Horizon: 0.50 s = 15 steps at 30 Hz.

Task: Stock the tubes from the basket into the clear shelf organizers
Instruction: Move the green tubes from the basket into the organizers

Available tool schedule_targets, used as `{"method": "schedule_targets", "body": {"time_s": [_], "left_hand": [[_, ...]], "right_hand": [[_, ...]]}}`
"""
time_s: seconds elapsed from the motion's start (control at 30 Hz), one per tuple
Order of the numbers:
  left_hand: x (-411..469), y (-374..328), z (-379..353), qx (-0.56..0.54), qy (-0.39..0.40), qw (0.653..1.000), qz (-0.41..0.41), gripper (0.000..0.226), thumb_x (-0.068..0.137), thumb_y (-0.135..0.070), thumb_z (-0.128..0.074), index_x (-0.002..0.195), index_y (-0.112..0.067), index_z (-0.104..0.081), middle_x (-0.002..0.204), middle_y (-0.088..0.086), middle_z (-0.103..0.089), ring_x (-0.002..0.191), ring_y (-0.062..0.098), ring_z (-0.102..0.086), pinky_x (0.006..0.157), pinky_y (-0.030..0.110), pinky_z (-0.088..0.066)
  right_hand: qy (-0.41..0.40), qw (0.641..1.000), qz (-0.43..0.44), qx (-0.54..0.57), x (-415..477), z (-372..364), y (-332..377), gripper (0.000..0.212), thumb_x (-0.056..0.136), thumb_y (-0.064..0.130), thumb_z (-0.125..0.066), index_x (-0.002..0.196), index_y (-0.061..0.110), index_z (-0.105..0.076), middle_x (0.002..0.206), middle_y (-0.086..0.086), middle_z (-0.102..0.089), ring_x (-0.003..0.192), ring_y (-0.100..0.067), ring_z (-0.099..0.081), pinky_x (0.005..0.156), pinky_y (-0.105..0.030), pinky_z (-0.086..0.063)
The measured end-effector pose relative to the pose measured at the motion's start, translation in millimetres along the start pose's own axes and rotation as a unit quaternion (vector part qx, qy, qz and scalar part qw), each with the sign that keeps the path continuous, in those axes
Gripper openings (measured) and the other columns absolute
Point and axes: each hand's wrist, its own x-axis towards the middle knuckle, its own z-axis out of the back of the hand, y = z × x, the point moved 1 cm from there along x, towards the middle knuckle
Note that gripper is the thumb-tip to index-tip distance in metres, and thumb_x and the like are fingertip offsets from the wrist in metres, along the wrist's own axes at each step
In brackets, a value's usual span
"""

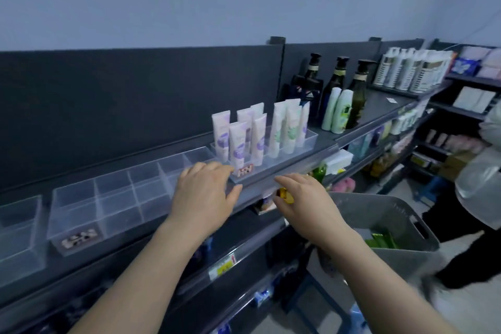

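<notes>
White tubes with purple labels (238,144) and green labels (287,127) stand upright in a clear organizer (311,138) on the top shelf. To its left sits an empty clear organizer (116,198) with several compartments. My left hand (203,195) rests on the near end of that empty organizer, fingers relaxed. Just below the shelf edge, my right hand (301,203) curls its fingers round a small yellow item (286,195), most of it hidden. The grey basket (385,209) stands lower right with green tubes (382,240) inside.
Dark pump bottles (336,81) and white bottles (414,68) stand further right on the top shelf. Another clear organizer (19,238) sits at far left. Lower shelves hold packaged goods. A person (477,187) stands close to the right of the basket.
</notes>
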Motion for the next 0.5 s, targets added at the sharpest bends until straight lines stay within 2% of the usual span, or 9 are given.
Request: {"method": "schedule_targets", "body": {"time_s": [0.1,0.2,0.3,0.5], "left_hand": [[25,-55,-37,-0.024,0.025,0.999,-0.023,0.040,0.092,-0.047,-0.049,0.126,-0.027,-0.056,0.125,-0.005,-0.060,0.117,0.021,-0.050,0.099,0.035,-0.035],[45,-101,-73,-0.031,0.047,0.997,-0.044,0.038,0.092,-0.047,-0.048,0.124,-0.028,-0.057,0.124,-0.005,-0.060,0.117,0.021,-0.051,0.099,0.034,-0.035],[64,-143,-110,-0.038,0.077,0.995,-0.054,0.036,0.092,-0.047,-0.049,0.119,-0.026,-0.060,0.118,-0.004,-0.062,0.113,0.023,-0.053,0.094,0.036,-0.039],[95,-208,-182,-0.064,0.152,0.984,-0.065,0.033,0.092,-0.044,-0.051,0.114,-0.021,-0.062,0.113,-0.002,-0.062,0.107,0.023,-0.054,0.089,0.038,-0.046]], "right_hand": [[0.009,1.000,-0.025,-0.013,-14,8,-66,0.042,0.091,0.031,-0.057,0.131,0.017,-0.056,0.129,0.001,-0.060,0.122,-0.020,-0.051,0.105,-0.031,-0.034],[0.022,0.998,-0.059,-0.023,-28,12,-128,0.040,0.088,0.029,-0.061,0.126,0.015,-0.059,0.123,-0.003,-0.063,0.117,-0.025,-0.055,0.101,-0.036,-0.039],[0.038,0.995,-0.088,-0.035,-42,12,-188,0.038,0.086,0.029,-0.063,0.121,0.013,-0.063,0.119,-0.005,-0.066,0.113,-0.027,-0.058,0.099,-0.038,-0.044],[0.070,0.984,-0.157,-0.036,-66,4,-287,0.042,0.088,0.031,-0.061,0.127,0.016,-0.060,0.122,-0.002,-0.064,0.114,-0.023,-0.057,0.101,-0.035,-0.041]]}}
